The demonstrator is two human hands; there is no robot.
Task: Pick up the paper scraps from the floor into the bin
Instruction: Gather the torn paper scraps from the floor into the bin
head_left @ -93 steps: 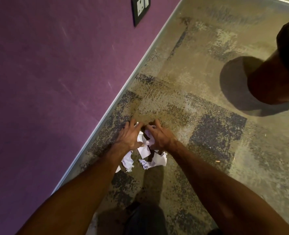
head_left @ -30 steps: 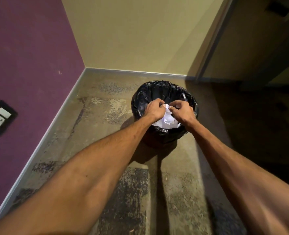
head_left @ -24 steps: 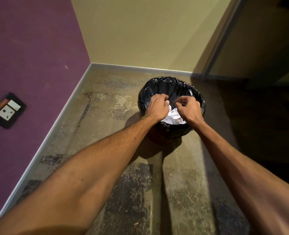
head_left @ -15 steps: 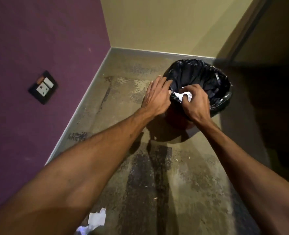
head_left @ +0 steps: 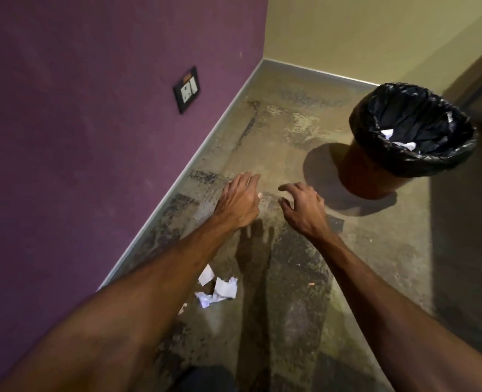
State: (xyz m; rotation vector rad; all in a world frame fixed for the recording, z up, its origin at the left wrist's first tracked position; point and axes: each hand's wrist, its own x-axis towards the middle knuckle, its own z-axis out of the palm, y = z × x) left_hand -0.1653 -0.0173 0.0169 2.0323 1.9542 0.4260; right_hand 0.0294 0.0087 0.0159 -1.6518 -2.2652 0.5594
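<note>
While both hands hang empty above the floor, easy to miss some of the paper scraps (head_left: 216, 288) left near the base of the purple wall (head_left: 92, 137), partly hidden under the left forearm; likely cause, the arm's own cover and the dim, blotchy carpet (head_left: 375, 264) that swallows small pale bits. Also possible to scatter the light pieces with a hurried sweep, or to drop some on the carry across to the bin (head_left: 412, 142), standing well apart at upper right with its black liner (head_left: 421, 120) folded over the rim. Left hand (head_left: 238, 200) open, fingers stretched forward, gripping nothing. Right hand (head_left: 303, 209) open too, fingers loosely curled like a claw, gripping nothing. Remaining scraps on the floor well behind both hands, nearer the body, just beside the skirting strip, touching neither hand. A few white pieces already inside the bin, resting on the liner. Judged from this, a reach back and down towards the wall needed before any further grasp
</note>
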